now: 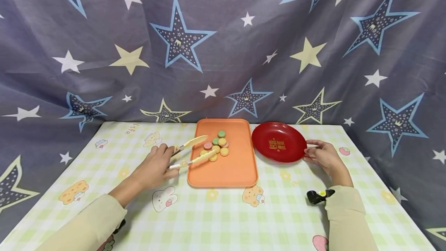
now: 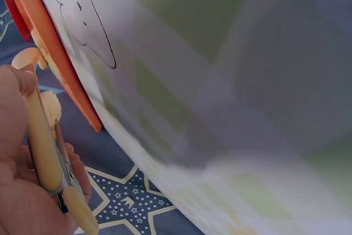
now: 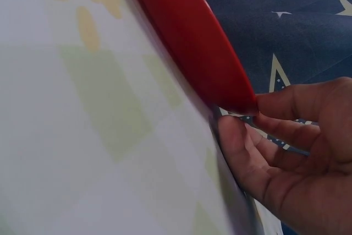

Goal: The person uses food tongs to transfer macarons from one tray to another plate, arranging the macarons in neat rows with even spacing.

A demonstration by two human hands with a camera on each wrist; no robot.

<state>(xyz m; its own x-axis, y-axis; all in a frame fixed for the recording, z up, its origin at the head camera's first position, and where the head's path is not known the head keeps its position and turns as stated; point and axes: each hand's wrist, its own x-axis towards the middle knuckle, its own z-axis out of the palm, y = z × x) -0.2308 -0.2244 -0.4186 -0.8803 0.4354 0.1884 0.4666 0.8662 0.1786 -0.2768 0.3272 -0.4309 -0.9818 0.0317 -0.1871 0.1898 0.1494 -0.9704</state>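
Gripping a pair of tongs (image 1: 189, 162), my left hand (image 1: 152, 165) is curling round the pale yellow and metal handles, and I am pointing the tips over the left part of an orange tray (image 1: 223, 176). The two yellow tips are standing spread apart. The nearer one is passing in front of some of the macarons (image 1: 224, 152), and I cannot tell whether it is touching them. Green, pink and yellow, these are lying in a small cluster around the middle and far part of the tray. My right hand (image 1: 325, 157) is reaching out to a red plate (image 1: 292, 142), its fingers loosely extended and their tips touching the right rim; from the right wrist, my thumb is showing just beside that rim. The plate is sitting just to the right of the tray, with gold characters showing on its middle. Under everything, a green-and-white checked cloth (image 1: 209, 220) is covering the surface, and a dark curtain (image 1: 223, 49) printed with stars is hanging behind.
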